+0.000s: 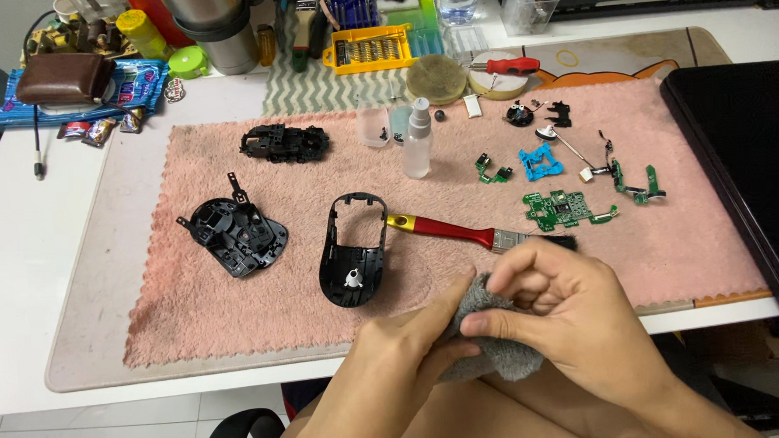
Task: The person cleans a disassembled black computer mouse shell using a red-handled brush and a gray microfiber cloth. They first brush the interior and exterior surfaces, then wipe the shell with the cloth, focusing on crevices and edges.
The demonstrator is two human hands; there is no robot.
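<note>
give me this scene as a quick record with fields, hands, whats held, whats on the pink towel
left hand: under a grey cloth, cupping it
right hand: pinching the cloth's top edge
surface: pink towel on a white desk
nearest tool: red-handled brush, lying flat
shell parts: black mouse shell, black base piece
small parts: green circuit board, blue frame
upright: clear spray bottle

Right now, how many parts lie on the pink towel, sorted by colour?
Black plastic shells: 3
Green circuit boards: 3
Blue frame: 1
Red-handled brush: 1
Clear spray bottle: 1
Total: 9
</note>
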